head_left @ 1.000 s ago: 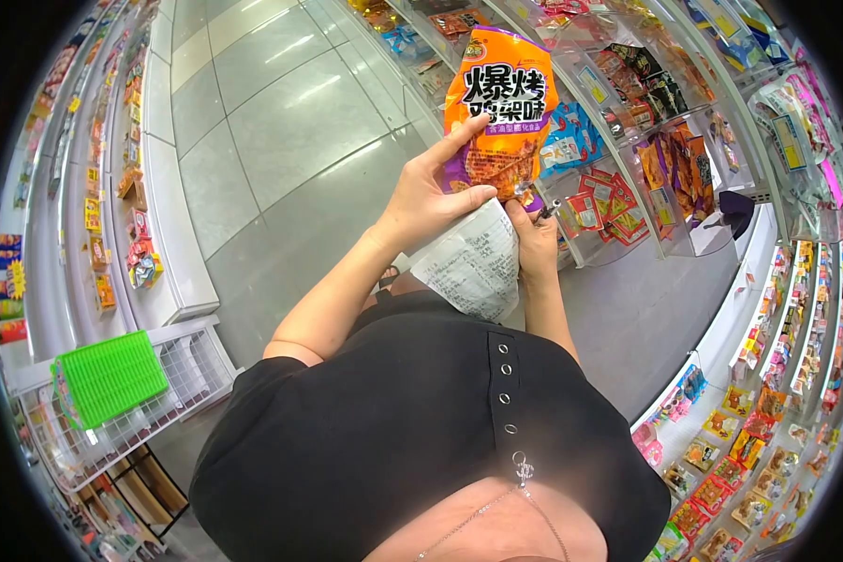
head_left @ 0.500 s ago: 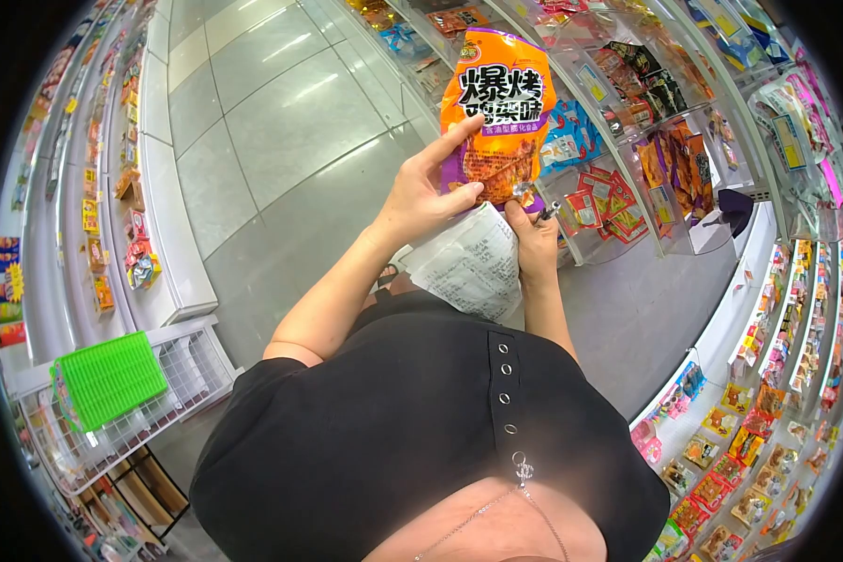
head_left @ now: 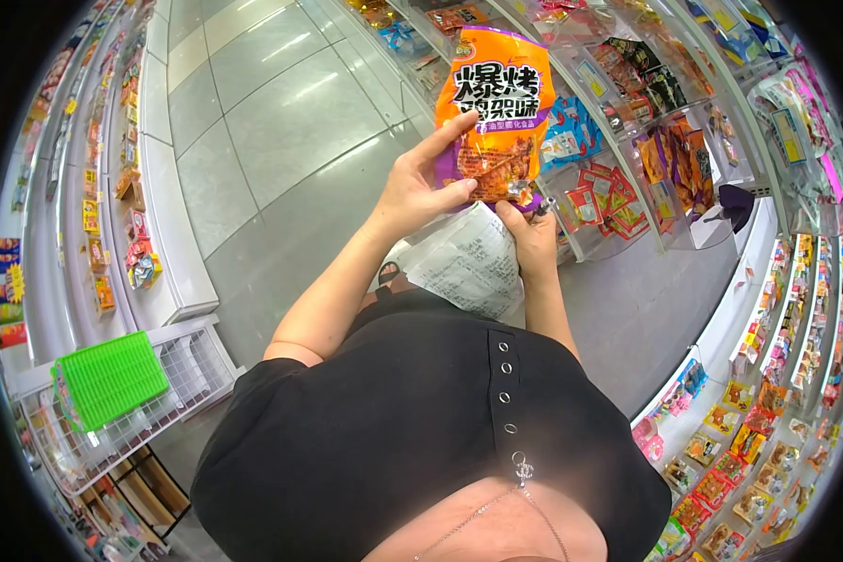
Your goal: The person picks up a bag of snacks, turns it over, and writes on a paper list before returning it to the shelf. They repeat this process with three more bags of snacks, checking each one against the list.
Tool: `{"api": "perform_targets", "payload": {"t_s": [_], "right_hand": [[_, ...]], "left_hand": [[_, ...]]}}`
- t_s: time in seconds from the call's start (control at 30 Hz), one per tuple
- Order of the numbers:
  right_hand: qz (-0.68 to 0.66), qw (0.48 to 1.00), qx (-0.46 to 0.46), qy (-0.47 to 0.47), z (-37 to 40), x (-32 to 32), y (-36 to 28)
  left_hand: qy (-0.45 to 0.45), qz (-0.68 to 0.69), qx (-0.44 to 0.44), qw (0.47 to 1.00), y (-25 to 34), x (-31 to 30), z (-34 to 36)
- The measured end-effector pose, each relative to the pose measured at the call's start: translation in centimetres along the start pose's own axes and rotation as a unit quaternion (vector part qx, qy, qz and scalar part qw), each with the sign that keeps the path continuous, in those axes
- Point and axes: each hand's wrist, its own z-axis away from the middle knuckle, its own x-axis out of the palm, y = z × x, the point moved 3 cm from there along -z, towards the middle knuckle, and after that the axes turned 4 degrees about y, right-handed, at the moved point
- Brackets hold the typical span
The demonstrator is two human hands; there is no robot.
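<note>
An orange and purple snack bag [head_left: 504, 140] with large black lettering is held up in front of me, its printed face towards me. My left hand [head_left: 420, 183] grips its left side, with the index finger and thumb lying across the front. At the lower right corner of the bag, my right hand [head_left: 532, 242] is closed with the thumb on top. A pen [head_left: 544, 208] sticks out from that hand. Below the bag, sheets of paper [head_left: 468, 267] covered in small printed lines hang between my hands, their upper edge at the right thumb.
Clear shelf bins [head_left: 618, 220] with packaged snacks stand at the front right. More stocked shelves [head_left: 145, 215] line the left side, and snack packets [head_left: 712, 492] fill racks at the lower right. A green basket [head_left: 112, 379] sits on a white wire rack [head_left: 197, 370] at the lower left.
The snack bag has shifted slightly left and its front looks smoother, showing more of the lettering. My right hand has moved a little left with the pen and paper.
</note>
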Motion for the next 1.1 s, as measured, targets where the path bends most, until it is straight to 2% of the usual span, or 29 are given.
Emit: {"api": "perform_targets", "payload": {"t_s": [0.1,0.27,0.4,0.5,0.7,1.1], "right_hand": [[-0.033,0.999,0.011,-0.007,0.1,0.6,0.5],[-0.041,0.999,0.012,-0.027,0.4,1.5,0.5],[-0.041,0.999,0.000,-0.021,0.5,1.3,0.7],[-0.020,1.000,-0.002,-0.014,0.6,0.9,0.8],[-0.033,0.999,0.012,0.003,0.8,0.9,0.8],[-0.036,0.999,0.017,-0.002,0.3,0.0,1.7]], "left_hand": [[-0.008,0.032,-0.040,0.999,0.2,0.8,0.1],[-0.024,0.045,-0.055,0.997,0.2,0.9,0.1],[-0.053,0.036,-0.040,0.997,-0.2,0.4,0.0],[-0.063,0.082,-0.057,0.993,-0.1,0.7,0.0],[-0.060,0.103,-0.068,0.991,0.3,0.8,0.0],[-0.079,0.031,-0.060,0.995,1.0,0.9,0.3]]}}
